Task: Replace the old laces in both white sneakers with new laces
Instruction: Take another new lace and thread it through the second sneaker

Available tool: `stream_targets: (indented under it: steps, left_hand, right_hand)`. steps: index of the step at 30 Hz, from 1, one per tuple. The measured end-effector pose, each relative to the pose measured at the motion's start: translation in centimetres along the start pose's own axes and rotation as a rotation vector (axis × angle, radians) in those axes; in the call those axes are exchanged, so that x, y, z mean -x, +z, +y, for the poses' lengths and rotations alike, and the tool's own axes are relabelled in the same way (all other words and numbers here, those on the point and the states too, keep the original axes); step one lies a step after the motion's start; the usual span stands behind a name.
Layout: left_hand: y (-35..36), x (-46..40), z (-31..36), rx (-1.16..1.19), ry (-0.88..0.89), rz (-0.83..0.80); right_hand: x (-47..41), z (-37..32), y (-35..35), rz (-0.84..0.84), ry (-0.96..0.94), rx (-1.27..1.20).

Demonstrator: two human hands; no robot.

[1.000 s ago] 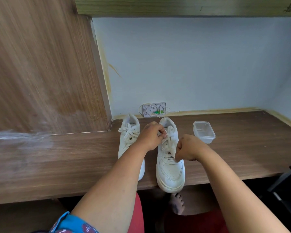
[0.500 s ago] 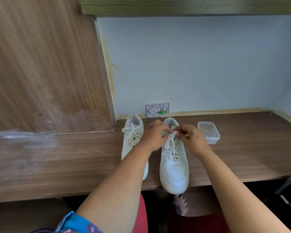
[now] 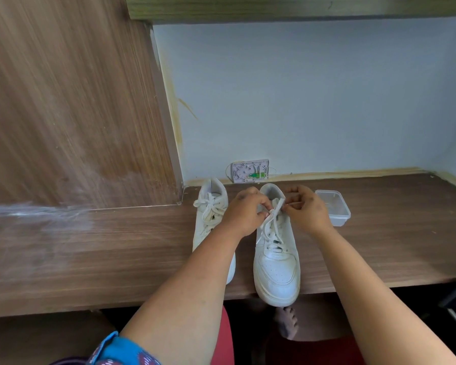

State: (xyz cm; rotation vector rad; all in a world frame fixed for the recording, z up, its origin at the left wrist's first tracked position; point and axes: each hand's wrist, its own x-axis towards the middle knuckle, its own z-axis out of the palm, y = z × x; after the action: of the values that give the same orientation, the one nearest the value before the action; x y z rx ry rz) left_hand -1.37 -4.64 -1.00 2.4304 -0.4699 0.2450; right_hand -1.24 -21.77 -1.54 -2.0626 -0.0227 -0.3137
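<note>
The right hand [image 3: 307, 209] has come up beside the left hand [image 3: 246, 212]; both sets of fingers pinch the lace [image 3: 273, 214] over the right sneaker [image 3: 277, 270].

No text, label, brand or number can be read anywhere in the head view. The small white wall box [image 3: 250, 170] behind the sneakers shows green and pale markings, too blurred to make out.

A brown wood-grain desk [image 3: 90, 259] is stretching across the lower frame. A wooden side panel [image 3: 63, 101] is filling the upper left, a pale blue wall [image 3: 313, 101] is standing behind, and a greenish wooden shelf edge [image 3: 274, 7] is running along the top
</note>
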Motion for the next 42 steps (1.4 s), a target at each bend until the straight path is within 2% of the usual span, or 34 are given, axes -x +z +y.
stream_targets:
  steps: [3,7,11,18,22,24,28,35,42]
  left_hand:
    - [0.0,-0.2,-0.2,-0.025,-0.002,0.007]
    - [0.0,-0.4,-0.4,-0.023,0.008,0.035]
    - [-0.1,-0.2,-0.1,-0.042,0.087,0.058]
    - [-0.4,0.0,0.5,0.001,0.071,-0.04]
    - [-0.7,-0.1,1.2,0.039,0.025,-0.186]
    - [-0.9,-0.1,1.2,0.081,-0.001,-0.207]
    - [-0.8,-0.1,0.7,0.07,0.031,-0.181]
    - [-0.5,-0.5,-0.1,0.084,0.012,-0.135]
    - [-0.8,-0.4,-0.3,0.174,0.006,-0.088]
  right_hand:
    - [0.4,-0.8,-1.2,0.075,-0.059,-0.071]
    - [1.3,-1.4,-0.9,-0.037,-0.206,0.098]
    - [1.9,-0.6,0.8,-0.051,-0.263,0.198]
    - [2.1,-0.6,1.0,-0.043,-0.224,0.185]
    - [2.2,-0.7,0.7,-0.054,-0.149,0.114]
    - [2.1,-0.8,0.5,-0.073,-0.071,0.081]
    - [2.3,-1.2,0.5,-0.096,0.103,0.026]
    - [3.2,-1.6,1.8,0.002,0.073,0.101]
    - [2.5,-1.8,0.1,-0.14,0.106,0.186]
